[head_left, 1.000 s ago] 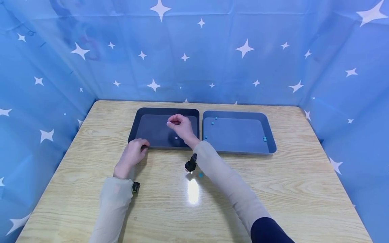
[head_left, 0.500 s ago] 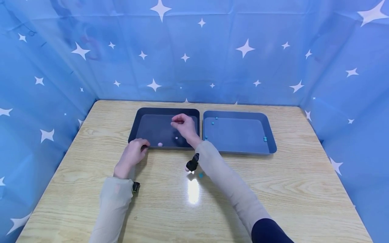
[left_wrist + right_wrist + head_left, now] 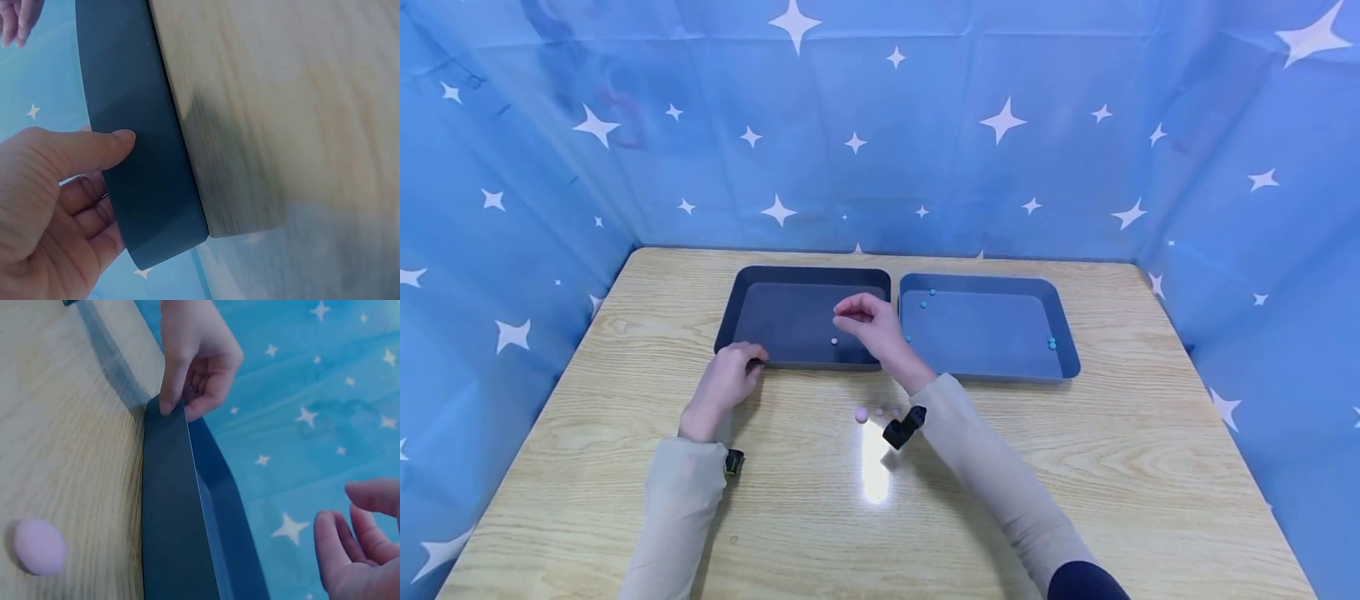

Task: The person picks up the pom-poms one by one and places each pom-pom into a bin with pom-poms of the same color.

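Your right hand (image 3: 876, 329), fingers loosely bent, hangs empty over the dark tray (image 3: 782, 308) your left hand (image 3: 727, 379) grips. One pale bead (image 3: 833, 341) shows inside; teal beads (image 3: 1052, 343) lie in the blue tray (image 3: 985, 325). The table's pink ball (image 3: 861, 414) seems left.

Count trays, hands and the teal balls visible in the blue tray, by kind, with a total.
Trays: 2, dark tray and blue tray
Hands: 2, left hand and right hand
Teal balls visible in the blue tray: 5
Total: 9
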The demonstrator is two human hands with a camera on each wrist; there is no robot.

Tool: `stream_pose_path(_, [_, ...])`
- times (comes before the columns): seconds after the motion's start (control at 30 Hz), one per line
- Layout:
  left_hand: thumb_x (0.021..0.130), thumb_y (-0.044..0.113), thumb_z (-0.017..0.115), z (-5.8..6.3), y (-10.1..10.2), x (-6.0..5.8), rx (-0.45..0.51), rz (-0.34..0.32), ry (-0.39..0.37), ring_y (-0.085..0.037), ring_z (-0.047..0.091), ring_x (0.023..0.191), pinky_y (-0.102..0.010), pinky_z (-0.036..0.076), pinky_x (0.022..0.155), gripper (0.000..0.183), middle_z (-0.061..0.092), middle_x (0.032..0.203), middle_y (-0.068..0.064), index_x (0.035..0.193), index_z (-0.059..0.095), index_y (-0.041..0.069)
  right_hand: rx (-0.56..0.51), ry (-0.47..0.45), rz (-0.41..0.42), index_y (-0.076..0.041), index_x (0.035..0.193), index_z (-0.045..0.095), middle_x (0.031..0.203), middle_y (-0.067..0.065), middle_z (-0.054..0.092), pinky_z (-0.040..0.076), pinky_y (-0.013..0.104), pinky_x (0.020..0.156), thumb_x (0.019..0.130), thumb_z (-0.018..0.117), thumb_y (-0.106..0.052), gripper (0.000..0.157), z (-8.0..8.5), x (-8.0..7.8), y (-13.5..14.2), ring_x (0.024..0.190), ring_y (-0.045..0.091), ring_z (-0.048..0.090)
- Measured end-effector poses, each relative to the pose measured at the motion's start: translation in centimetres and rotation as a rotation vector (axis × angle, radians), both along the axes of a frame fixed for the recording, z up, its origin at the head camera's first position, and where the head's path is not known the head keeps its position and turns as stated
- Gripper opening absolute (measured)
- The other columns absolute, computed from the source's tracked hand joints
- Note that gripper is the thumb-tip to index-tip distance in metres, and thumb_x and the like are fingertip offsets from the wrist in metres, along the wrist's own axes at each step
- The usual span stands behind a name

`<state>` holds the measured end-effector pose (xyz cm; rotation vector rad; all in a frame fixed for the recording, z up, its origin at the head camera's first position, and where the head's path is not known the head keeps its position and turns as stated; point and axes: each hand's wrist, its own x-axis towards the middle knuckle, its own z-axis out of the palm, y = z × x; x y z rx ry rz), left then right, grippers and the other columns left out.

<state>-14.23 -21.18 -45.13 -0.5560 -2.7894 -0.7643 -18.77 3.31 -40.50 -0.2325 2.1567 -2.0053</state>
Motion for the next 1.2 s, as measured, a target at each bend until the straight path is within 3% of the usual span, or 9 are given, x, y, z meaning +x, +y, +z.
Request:
stream_pose_path(0.2, [0.076,-0.013,0.063,0.0,0.0,0.1,-0.001,0.002,-0.006,-0.034,0.062,0.082,-0.045,0.052,0.073,0.012,0.066,0.083,-0.017,0.084,0.067,-0.004,-0.06,-0.008,0.049,0.001,0.102,0.062,0.103,0.011,0.062,0.05,0.028,0.087,0.088,0.064,-0.004,0.016,0.3,1.5,1.0,0.094,0.018,0.06])
stream_pose_path(0.43, [0.076,-0.012,0.063,-0.1,0.0,0.1,-0.009,0.0,-0.009,-0.033,0.062,0.081,-0.045,0.052,0.071,0.012,0.066,0.083,-0.017,0.084,0.067,-0.004,-0.093,-0.018,0.079,0.005,0.103,0.06,0.111,0.023,0.058,0.05,0.027,0.087,0.088,0.062,-0.002,0.017,0.2,3.0,2.3,0.096,0.016,0.06])
stream_pose_path(0.6, [0.076,-0.013,0.063,-0.1,-0.1,0.0,-0.008,-0.003,0.002,-0.033,0.062,0.08,-0.045,0.051,0.07,0.013,0.065,0.082,-0.016,0.083,0.067,-0.004,-0.087,-0.017,0.083,0.006,0.103,0.059,0.106,0.017,0.062,0.051,0.027,0.086,0.087,0.063,0.0,0.018,0.0,3.8,3.2,0.093,0.014,0.062])
stream_pose_path(0.73, [0.076,-0.013,0.063,-0.2,-0.1,-0.1,-0.01,-0.003,-0.001,-0.033,0.062,0.08,-0.045,0.051,0.071,0.013,0.065,0.082,-0.016,0.083,0.067,-0.003,-0.066,-0.031,0.083,0.006,0.102,0.059,0.102,0.013,0.064,0.051,0.026,0.083,0.087,0.063,0.0,0.017,-0.4,4.3,3.9,0.09,0.012,0.062])
stream_pose_path(1.0, [0.076,-0.013,0.063,-0.2,-0.1,-0.1,-0.006,0.0,-0.017,-0.033,0.062,0.082,-0.045,0.051,0.072,0.013,0.066,0.083,-0.016,0.084,0.067,-0.004,-0.021,-0.074,0.106,0.008,0.102,0.06,0.108,0.026,0.061,0.052,0.024,0.081,0.084,0.066,0.001,0.021,-1.7,5.9,4.8,0.087,0.013,0.062])
stream_pose_path(1.2, [0.076,-0.012,0.063,-0.1,-0.1,-0.1,-0.005,-0.004,-0.014,-0.033,0.062,0.081,-0.045,0.051,0.072,0.013,0.065,0.083,-0.016,0.084,0.067,-0.004,0.071,-0.109,0.142,0.005,0.103,0.062,0.1,0.015,0.064,0.051,0.024,0.078,0.081,0.068,0.0,0.023,-3.0,6.9,4.5,0.087,0.016,0.06])
